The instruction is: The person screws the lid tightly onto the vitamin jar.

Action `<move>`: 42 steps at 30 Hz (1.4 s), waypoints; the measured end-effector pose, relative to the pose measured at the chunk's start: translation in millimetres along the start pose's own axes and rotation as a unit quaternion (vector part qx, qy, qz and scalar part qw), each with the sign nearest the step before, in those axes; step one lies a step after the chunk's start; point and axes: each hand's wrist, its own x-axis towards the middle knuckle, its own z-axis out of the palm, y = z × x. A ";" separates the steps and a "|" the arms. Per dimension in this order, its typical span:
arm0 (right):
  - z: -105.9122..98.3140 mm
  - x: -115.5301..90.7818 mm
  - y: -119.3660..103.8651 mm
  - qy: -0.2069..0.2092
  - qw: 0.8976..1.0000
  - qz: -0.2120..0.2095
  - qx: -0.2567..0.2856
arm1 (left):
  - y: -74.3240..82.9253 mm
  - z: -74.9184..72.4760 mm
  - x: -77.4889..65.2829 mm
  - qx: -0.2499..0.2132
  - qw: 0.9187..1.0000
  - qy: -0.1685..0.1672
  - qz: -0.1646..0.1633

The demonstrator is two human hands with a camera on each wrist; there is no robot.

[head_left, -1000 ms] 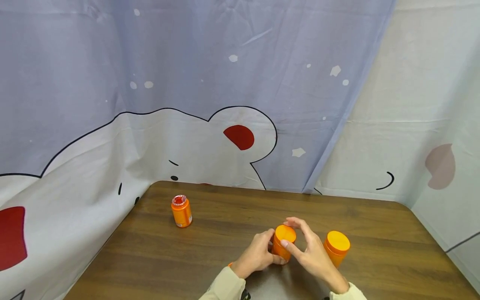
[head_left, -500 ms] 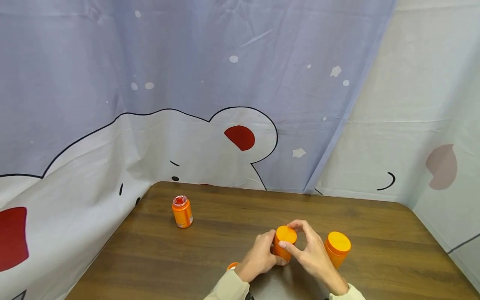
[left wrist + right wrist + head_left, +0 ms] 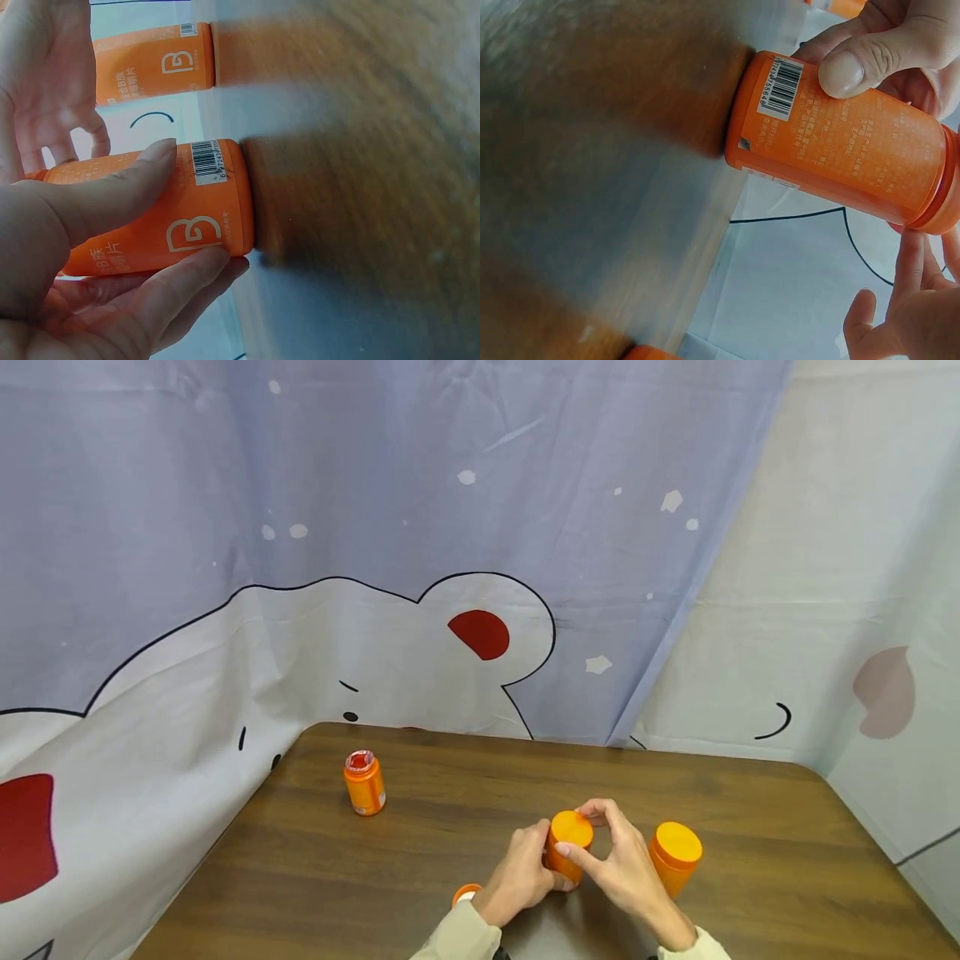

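An orange pill bottle (image 3: 561, 862) stands upright on the table between both hands. My left hand (image 3: 519, 875) grips its body, with the thumb across the printed side in the left wrist view. At the top, my right hand (image 3: 628, 870) pinches the orange lid (image 3: 572, 828) between thumb and fingers. In the right wrist view, the right fingertips (image 3: 909, 259) touch the lid's rim, and the bottle's base (image 3: 741, 112) meets the tabletop. The lid sits on the bottle; whether it is loose cannot be told.
A second lidded orange bottle (image 3: 675, 858) stands right of the right hand. Farther back at left is an uncapped orange bottle (image 3: 365, 787). By the left sleeve lies an orange-rimmed, white-centred round thing (image 3: 467, 893), partly hidden. The wooden table (image 3: 300, 877) backs onto a printed curtain (image 3: 405, 652).
Early on, the right fingers shift slightly around the lid, and more of the round thing by the left sleeve comes into sight. The left hand keeps its hold, and the bottle stays in place.
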 end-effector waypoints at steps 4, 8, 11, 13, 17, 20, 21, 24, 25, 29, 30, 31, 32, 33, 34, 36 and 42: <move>-1.3 0.9 -1.2 -0.003 1.000 0.017 0.005 | 0.6 -0.9 0.7 0.012 1.000 0.002 0.005; -2.3 0.0 -4.5 -0.014 0.999 0.044 0.012 | 0.8 -2.4 0.2 0.016 1.000 -0.008 0.006; -4.8 -0.4 -4.5 -0.016 0.998 0.054 0.011 | 3.6 -3.5 -0.7 0.029 0.999 -0.020 -0.007; -7.2 -0.1 -4.0 -0.016 0.998 0.059 0.010 | 6.5 -6.9 -1.9 0.049 0.998 -0.028 -0.024; -12.6 1.2 -6.6 -0.013 0.998 0.054 0.017 | 12.5 -25.2 -5.0 0.100 0.994 -0.017 -0.042; -14.6 1.1 -13.6 0.002 1.000 0.020 0.011 | 10.7 -48.8 -8.9 0.115 0.993 0.014 -0.033; -14.4 0.9 -17.1 0.007 1.000 0.000 0.004 | 8.2 -58.1 -10.8 0.115 0.993 0.028 -0.029; -10.0 0.9 -31.3 0.009 0.997 -0.078 -0.006 | -4.2 -87.3 -17.7 0.106 0.989 0.096 -0.028; -7.4 0.8 -36.8 0.006 0.995 -0.104 -0.003 | -9.5 -96.8 -19.9 0.100 0.987 0.124 -0.032; 9.2 -2.0 -58.4 -0.027 0.985 -0.170 0.009 | -39.1 -131.1 -26.4 0.098 0.965 0.237 -0.057; 14.7 -3.1 -62.7 -0.040 0.983 -0.180 0.010 | -48.2 -138.9 -27.5 0.103 0.958 0.262 -0.064; 20.4 -4.3 -66.4 -0.054 0.981 -0.185 0.005 | -57.4 -146.1 -28.4 0.107 0.951 0.281 -0.075; 26.3 -5.4 -69.5 -0.072 0.980 -0.184 -0.003 | -67.0 -152.9 -29.1 0.110 0.945 0.297 -0.086; 32.1 -6.7 -72.1 -0.095 0.980 -0.176 -0.012 | -75.9 -159.2 -30.1 0.109 0.940 0.308 -0.101; 37.9 -7.7 -74.0 -0.120 0.978 -0.167 -0.022 | -84.3 -164.9 -31.1 0.103 0.937 0.313 -0.118; 48.5 -9.1 -76.5 -0.167 0.974 -0.141 -0.063 | -100.1 -174.8 -31.7 0.088 0.935 0.308 -0.156; 72.2 -8.5 -79.3 -0.287 0.939 -0.101 -0.159 | -131.9 -191.3 -28.8 0.037 0.944 0.219 -0.246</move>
